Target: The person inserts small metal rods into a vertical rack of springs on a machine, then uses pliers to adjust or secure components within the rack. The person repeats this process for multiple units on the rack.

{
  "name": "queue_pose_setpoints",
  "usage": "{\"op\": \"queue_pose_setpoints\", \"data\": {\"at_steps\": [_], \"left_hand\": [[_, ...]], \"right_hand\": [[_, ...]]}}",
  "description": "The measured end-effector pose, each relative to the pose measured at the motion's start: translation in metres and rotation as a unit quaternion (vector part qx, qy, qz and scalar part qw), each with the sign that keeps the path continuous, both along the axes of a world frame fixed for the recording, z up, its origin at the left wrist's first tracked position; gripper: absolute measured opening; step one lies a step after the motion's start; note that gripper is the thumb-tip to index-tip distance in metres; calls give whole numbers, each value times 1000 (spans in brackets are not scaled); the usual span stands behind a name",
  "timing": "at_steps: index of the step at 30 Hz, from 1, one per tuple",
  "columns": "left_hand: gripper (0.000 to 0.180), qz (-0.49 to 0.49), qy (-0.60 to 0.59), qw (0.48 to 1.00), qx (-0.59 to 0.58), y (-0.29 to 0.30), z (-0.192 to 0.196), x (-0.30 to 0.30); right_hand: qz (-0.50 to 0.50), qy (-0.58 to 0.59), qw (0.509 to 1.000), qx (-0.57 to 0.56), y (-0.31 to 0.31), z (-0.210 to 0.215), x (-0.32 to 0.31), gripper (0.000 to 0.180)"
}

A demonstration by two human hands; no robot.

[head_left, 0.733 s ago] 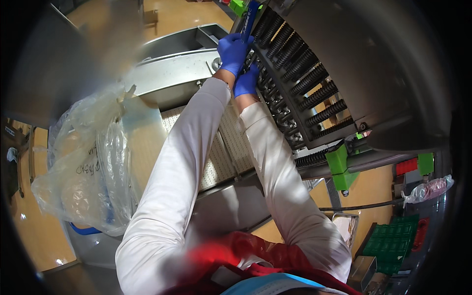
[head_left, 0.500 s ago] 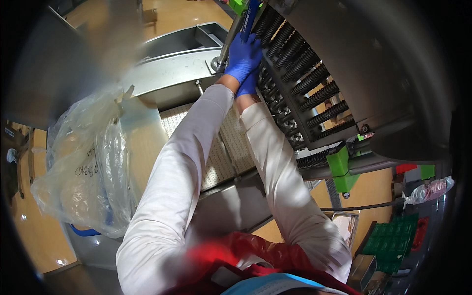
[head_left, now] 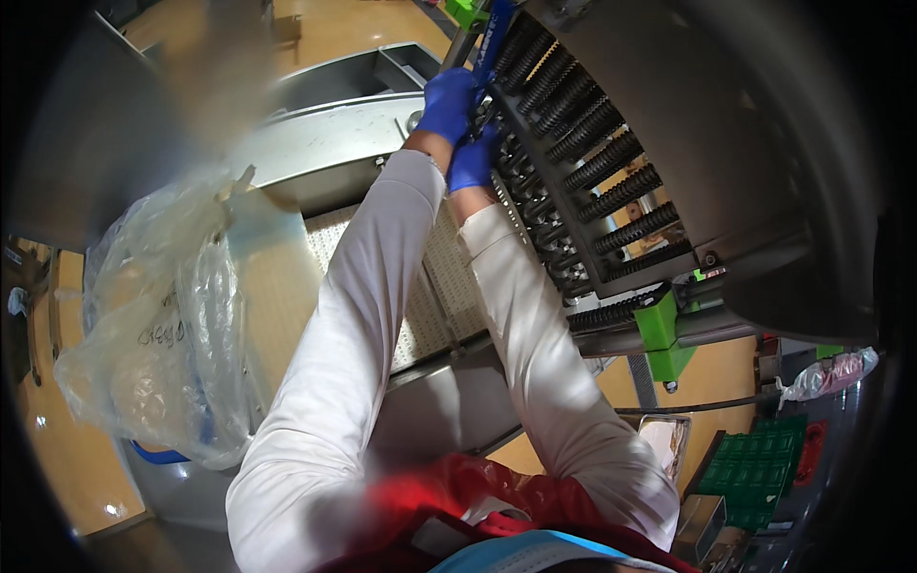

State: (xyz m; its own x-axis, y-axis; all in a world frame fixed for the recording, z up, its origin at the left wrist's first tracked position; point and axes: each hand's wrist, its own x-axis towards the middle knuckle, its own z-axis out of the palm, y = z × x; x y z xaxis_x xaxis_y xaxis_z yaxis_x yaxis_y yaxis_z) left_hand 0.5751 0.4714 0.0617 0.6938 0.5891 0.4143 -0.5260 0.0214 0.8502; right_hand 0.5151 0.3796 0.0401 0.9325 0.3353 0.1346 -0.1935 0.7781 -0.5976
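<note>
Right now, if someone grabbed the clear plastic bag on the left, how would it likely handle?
The bag looks thin and crumpled, so it would probably be floppy and collapse in a grip. It seems to line a bin, so it might drag against the rim. It looks nearly empty, so likely light. Both hands are far from it, up at the machine's black rollers.

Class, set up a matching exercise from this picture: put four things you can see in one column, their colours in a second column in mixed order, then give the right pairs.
Things:
1. gloves on the left hand and right hand
2. sleeves
3. bracket on the machine
4. ridged rollers

Colours:
A. black
B. white
C. blue
D. bright green

Pairs: 1-C, 2-B, 3-D, 4-A
</note>
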Motion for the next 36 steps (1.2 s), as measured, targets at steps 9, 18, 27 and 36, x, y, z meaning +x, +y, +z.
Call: {"op": "queue_pose_setpoints", "data": {"at_steps": [9,18,27,36], "left_hand": [[25,196,43,960,197,-95,63,-64],[30,84,34,994,62,-72,42,-39],[32,76,4,991,-111,-75,33,-19],[29,81,6,988,128,-79,41,-41]], "right_hand": [[325,-82,902,271,-28,-104,126,35],[-40,56,997,-20,-30,13,1,69],[-29,13,999,-19,-27,-12,21,66],[-53,15,997,-48,-40,7,5,64]]}}
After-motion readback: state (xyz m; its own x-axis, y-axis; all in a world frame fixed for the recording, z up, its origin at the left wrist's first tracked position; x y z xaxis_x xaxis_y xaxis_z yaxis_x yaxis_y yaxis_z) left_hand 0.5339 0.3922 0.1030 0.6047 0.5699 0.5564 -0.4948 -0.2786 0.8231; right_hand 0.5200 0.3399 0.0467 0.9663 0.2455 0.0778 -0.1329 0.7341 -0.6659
